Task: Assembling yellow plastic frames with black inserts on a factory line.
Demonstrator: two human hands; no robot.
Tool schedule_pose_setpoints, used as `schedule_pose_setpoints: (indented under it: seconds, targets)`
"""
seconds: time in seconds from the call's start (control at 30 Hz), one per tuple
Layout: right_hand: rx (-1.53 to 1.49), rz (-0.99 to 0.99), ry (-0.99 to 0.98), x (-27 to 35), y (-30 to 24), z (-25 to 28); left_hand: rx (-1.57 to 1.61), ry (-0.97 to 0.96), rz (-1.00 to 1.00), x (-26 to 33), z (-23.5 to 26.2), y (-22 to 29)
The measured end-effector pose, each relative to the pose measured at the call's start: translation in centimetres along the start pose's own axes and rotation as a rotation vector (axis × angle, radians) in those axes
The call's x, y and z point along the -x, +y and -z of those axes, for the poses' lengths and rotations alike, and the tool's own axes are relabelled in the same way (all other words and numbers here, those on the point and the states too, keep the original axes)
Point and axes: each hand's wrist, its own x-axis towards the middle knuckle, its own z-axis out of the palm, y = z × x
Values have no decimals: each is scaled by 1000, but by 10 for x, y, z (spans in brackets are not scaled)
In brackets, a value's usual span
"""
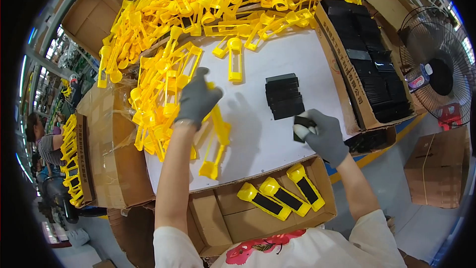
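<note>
My left hand (199, 98), in a grey glove, is closed on a yellow plastic frame (219, 123) above the white tabletop (258, 141), left of centre. Part of the frame is hidden behind the fingers. My right hand (325, 136), also gloved in grey, pinches a small black rectangular panel (300, 128). Just beyond it lies a stack of black panels (284, 97). A single yellow frame (235, 60) lies flat farther back. Near my body, an open cardboard box (210, 218) holds three yellow frames with black panels set in them (285, 196).
A big heap of yellow frames (198, 5) covers the far side, with a smaller pile (161, 104) to the left. At right stands a carton of black panels (342, 64), near a fan (439, 74). Another person (47, 144) is at far left.
</note>
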Motion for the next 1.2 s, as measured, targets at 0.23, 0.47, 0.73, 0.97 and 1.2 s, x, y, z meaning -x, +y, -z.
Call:
schedule_pose_setpoints:
  seconds: [0.23,0.47,0.73,0.97,1.2]
  targets:
    - [-621,-337,-250,53,-34,-2,958,-301,304,155,42,-19]
    - [-604,-331,-457,79,-47,-39,1217,-302,493,240,-4,7]
    - [-301,-176,-323,99,-40,-44,1262,-367,519,253,-12,16]
    - [241,-14,-246,109,-39,-41,1137,-373,576,267,-16,34]
    - [55,36,-97,117,-26,-28,1123,-456,540,286,-4,24]
